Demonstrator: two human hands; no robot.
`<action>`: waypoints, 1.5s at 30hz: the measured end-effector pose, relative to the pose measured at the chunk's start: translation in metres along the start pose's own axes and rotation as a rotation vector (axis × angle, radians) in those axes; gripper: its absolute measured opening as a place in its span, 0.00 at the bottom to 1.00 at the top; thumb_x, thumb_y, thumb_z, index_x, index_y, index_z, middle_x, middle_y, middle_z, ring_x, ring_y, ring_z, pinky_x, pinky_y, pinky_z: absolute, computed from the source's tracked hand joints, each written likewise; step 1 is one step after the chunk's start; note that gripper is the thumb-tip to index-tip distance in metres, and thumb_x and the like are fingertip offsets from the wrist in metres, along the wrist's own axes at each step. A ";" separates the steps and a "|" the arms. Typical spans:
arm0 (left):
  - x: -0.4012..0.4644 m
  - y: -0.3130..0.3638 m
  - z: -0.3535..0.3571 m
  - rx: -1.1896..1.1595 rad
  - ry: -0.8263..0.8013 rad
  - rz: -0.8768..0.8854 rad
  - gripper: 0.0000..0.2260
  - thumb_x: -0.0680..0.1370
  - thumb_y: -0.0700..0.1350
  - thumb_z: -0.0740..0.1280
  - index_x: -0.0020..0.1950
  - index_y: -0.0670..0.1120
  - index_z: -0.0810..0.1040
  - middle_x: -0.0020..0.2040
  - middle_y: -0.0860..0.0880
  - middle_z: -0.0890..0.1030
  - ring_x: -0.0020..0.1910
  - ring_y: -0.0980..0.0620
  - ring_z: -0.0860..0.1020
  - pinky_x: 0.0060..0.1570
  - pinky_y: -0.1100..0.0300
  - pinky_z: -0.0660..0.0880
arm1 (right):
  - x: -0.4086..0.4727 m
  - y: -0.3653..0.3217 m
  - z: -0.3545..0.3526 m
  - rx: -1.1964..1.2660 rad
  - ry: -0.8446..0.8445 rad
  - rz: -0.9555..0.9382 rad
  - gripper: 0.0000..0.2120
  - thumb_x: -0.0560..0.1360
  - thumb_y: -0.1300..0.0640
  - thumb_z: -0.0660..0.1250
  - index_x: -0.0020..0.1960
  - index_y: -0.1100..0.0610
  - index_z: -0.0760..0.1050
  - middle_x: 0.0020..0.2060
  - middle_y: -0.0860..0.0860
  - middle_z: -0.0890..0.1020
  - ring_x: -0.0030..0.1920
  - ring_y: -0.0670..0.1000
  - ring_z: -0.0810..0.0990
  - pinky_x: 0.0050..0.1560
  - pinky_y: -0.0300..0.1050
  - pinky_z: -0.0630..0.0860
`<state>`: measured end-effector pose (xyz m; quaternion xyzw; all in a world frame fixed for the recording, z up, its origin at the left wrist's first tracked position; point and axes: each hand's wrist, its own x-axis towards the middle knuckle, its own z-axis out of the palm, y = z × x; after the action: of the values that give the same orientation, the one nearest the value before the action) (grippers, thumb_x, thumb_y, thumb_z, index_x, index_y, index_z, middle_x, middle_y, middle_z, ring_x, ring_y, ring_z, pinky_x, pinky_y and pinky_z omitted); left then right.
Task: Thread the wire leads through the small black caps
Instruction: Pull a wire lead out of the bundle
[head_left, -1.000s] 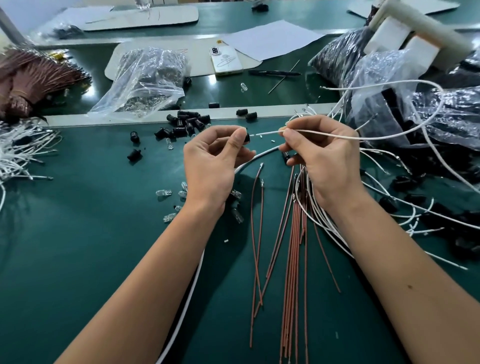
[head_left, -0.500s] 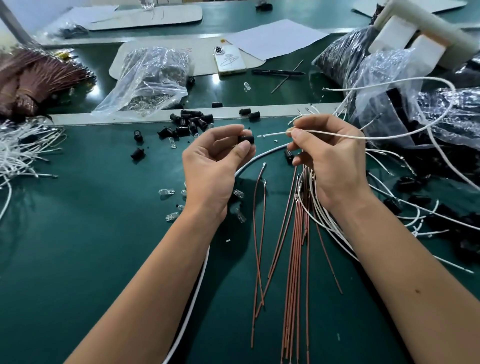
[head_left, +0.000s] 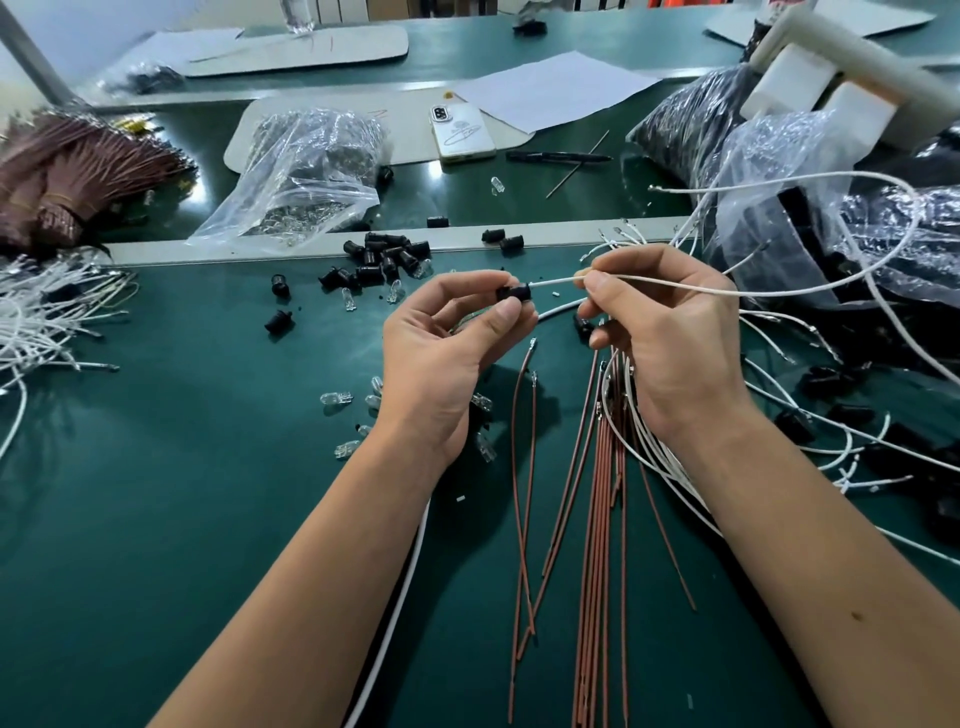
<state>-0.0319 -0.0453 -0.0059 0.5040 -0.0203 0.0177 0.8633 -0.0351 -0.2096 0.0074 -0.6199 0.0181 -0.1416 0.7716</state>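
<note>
My left hand (head_left: 441, 358) pinches a small black cap (head_left: 513, 292) between thumb and fingers above the green table (head_left: 182, 519). My right hand (head_left: 670, 332) pinches a white wire lead (head_left: 779, 291) close to its tip, and the tip meets the cap's right end. The wire arcs away to the right over the plastic bags. A pile of loose black caps (head_left: 382, 260) lies just behind my left hand. Brown wire leads (head_left: 602, 519) lie in a bundle between my forearms.
Small clear bulbs (head_left: 336, 400) are scattered under my left wrist. White leads (head_left: 47, 322) are heaped at the left, brown bundles (head_left: 67, 182) at the far left. Plastic bags (head_left: 306, 171) of parts, a phone (head_left: 462, 131), a pen (head_left: 558, 156) and paper lie behind a grey strip.
The cap turned in my left fingers to face the wire. My right hand brought the white lead's tip leftward, closing the gap until it met the cap.
</note>
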 end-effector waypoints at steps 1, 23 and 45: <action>0.000 0.000 0.000 -0.004 0.007 -0.003 0.07 0.73 0.28 0.71 0.48 0.38 0.82 0.44 0.41 0.84 0.44 0.44 0.84 0.53 0.51 0.82 | 0.000 0.000 0.000 -0.011 0.009 -0.007 0.06 0.75 0.68 0.74 0.44 0.59 0.82 0.37 0.56 0.84 0.34 0.51 0.82 0.29 0.39 0.75; -0.003 -0.002 0.005 0.180 0.014 0.100 0.15 0.70 0.29 0.76 0.52 0.40 0.80 0.45 0.46 0.86 0.47 0.51 0.85 0.51 0.59 0.80 | -0.002 -0.001 0.001 0.113 -0.053 0.184 0.05 0.75 0.68 0.74 0.45 0.59 0.82 0.39 0.56 0.86 0.32 0.49 0.81 0.28 0.36 0.74; -0.005 -0.001 0.005 0.540 -0.069 0.169 0.13 0.73 0.39 0.78 0.55 0.46 0.85 0.41 0.46 0.87 0.43 0.47 0.86 0.48 0.49 0.83 | -0.005 0.008 0.003 -0.019 -0.215 0.050 0.12 0.70 0.52 0.80 0.53 0.53 0.86 0.38 0.52 0.79 0.30 0.46 0.74 0.25 0.38 0.71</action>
<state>-0.0370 -0.0504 -0.0042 0.7126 -0.0862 0.0773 0.6919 -0.0377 -0.2038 -0.0007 -0.6382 -0.0481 -0.0550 0.7664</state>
